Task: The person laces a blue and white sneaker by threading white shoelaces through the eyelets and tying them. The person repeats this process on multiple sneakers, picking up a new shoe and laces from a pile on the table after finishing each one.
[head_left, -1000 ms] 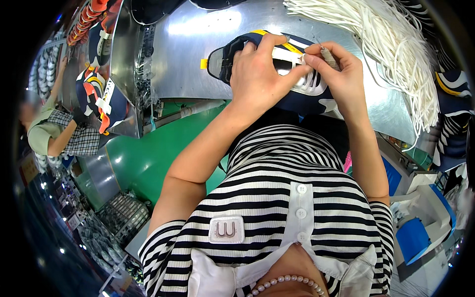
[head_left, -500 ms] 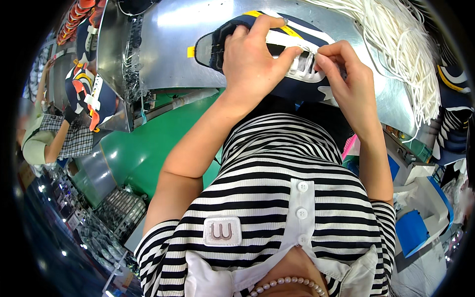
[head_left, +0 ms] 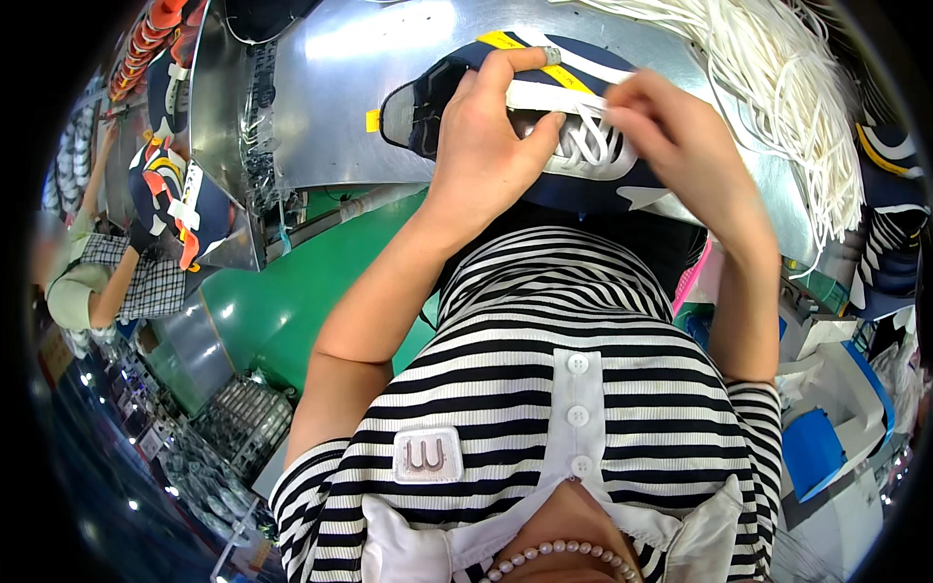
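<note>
A navy shoe upper (head_left: 581, 190) with white and yellow stripes lies sideways on the metal table, its dark-lined heel end toward the left. My left hand (head_left: 486, 151) is closed over it, thumb at the lacing opening and fingers on the far side. A white shoelace (head_left: 595, 146) runs in loops through the white eyelet strip. Just right of those loops, my right hand (head_left: 680, 131) pinches the lace; its fingertips are slightly blurred. The lace's tip is hidden.
A big bundle of loose white shoelaces (head_left: 777, 107) drapes over the right end of the metal table (head_left: 340, 107). Orange-and-navy shoe parts (head_left: 175, 199) hang at the left, near another person (head_left: 83, 282). More navy uppers (head_left: 889, 243) are stacked at far right.
My right hand has shifted a little and turned, now blurred with motion. The lace loops at the eyelets look looser and more raised. My left hand keeps its hold.
</note>
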### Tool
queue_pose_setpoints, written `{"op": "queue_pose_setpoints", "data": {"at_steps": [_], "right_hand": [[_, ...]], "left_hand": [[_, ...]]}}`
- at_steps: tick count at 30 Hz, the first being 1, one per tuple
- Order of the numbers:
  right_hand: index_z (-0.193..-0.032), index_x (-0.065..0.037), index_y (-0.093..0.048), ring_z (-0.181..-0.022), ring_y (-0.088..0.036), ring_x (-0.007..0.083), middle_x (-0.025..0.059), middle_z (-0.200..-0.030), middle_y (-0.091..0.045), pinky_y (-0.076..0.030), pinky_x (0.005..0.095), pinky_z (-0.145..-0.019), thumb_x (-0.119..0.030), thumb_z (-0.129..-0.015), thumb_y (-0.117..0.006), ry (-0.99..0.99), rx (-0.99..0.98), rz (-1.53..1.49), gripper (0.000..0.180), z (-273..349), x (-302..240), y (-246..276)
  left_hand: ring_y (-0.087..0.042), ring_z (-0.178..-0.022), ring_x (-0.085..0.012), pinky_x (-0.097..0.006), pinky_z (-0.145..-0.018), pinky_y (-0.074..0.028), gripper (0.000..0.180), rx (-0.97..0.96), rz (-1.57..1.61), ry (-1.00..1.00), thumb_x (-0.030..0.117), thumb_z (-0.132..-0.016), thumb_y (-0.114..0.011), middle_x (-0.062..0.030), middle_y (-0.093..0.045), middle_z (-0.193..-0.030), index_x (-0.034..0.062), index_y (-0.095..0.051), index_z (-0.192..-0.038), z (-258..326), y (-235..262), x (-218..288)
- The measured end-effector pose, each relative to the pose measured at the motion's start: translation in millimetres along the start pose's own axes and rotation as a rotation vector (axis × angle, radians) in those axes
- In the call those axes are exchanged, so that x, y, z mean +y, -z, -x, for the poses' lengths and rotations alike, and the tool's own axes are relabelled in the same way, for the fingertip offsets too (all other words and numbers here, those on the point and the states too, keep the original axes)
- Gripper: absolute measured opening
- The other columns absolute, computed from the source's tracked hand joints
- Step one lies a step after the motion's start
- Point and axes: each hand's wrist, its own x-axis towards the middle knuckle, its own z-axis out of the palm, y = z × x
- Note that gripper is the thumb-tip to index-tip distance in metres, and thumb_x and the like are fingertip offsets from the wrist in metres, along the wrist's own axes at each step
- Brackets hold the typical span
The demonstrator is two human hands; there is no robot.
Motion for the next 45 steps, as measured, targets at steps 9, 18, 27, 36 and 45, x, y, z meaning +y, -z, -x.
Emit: {"op": "queue_pose_setpoints", "data": {"at_steps": [9, 18, 27, 36, 45], "right_hand": [[-0.1, -0.004, -0.07, -0.063, -0.057, 0.0029, 0.0004, -0.079, -0.069, -0.044, 0.0202, -0.055, -0.014, -0.089, -0.071, -0.004, 0.591, -0.261, 0.015, 6.0, 38.8, -37.1], [-0.103, -0.013, -0.071, -0.066, -0.067, 0.0171, 0.0036, -0.088, -0.072, -0.05, 0.026, -0.054, -0.003, -0.075, -0.073, 0.387, 0.358, 0.027, 0.03, 9.5, 16.4, -32.6], [-0.085, -0.009, -0.07, -0.053, -0.06, 0.0214, 0.0048, -0.068, -0.063, -0.046, 0.0292, -0.049, -0.002, -0.073, -0.073, 0.52, 0.296, -0.206, 0.015, 32.3, -13.0, -29.8], [-0.105, -0.004, -0.073, -0.069, -0.065, 0.0083, 0.0056, -0.086, -0.073, -0.048, 0.0208, -0.061, -0.004, -0.086, -0.071, 0.064, 0.207, -0.502, 0.019, 55.1, 14.3, -38.1], [-0.092, -0.001, -0.073, -0.063, -0.054, 0.0024, -0.0038, -0.072, -0.065, -0.042, 0.0186, -0.057, -0.014, -0.085, -0.075, -0.338, 0.145, -0.659, 0.015, 33.3, 10.0, -60.3]], "left_hand": [[-0.067, -0.094, -0.015, -0.025, -0.083, -0.052, 0.053, -0.221, 0.363, 0.237, 0.004, -0.081, -0.075, -0.0117, -0.067, -0.104, -0.0001, -0.049, -0.128, -22.7, 9.3, 10.3], [-0.062, -0.091, -0.0125, -0.026, -0.085, -0.05, 0.051, -0.301, 0.441, 0.357, 0.007, -0.083, -0.074, -0.0081, -0.066, -0.099, 0.0024, -0.051, -0.128, -23.8, 17.1, 22.0], [-0.059, -0.08, -0.0098, -0.025, -0.075, -0.048, 0.044, -0.247, 0.532, 0.32, 0.019, -0.093, -0.067, -0.0067, -0.065, -0.09, -0.0012, -0.048, -0.128, -31.4, 12.8, 17.1], [-0.068, -0.096, -0.0238, -0.032, -0.086, -0.051, 0.052, -0.28, -0.06, 0.119, 0.017, -0.097, -0.061, -0.0199, -0.069, -0.108, -0.0003, -0.037, -0.14, -15.1, 30.4, 28.6], [-0.065, -0.075, -0.0284, -0.033, -0.066, -0.05, 0.02, -0.137, -0.235, -0.162, 0.009, -0.085, -0.072, -0.014, -0.067, -0.087, 0.001, -0.062, -0.101, 22.7, 28.5, 23.6]]}}
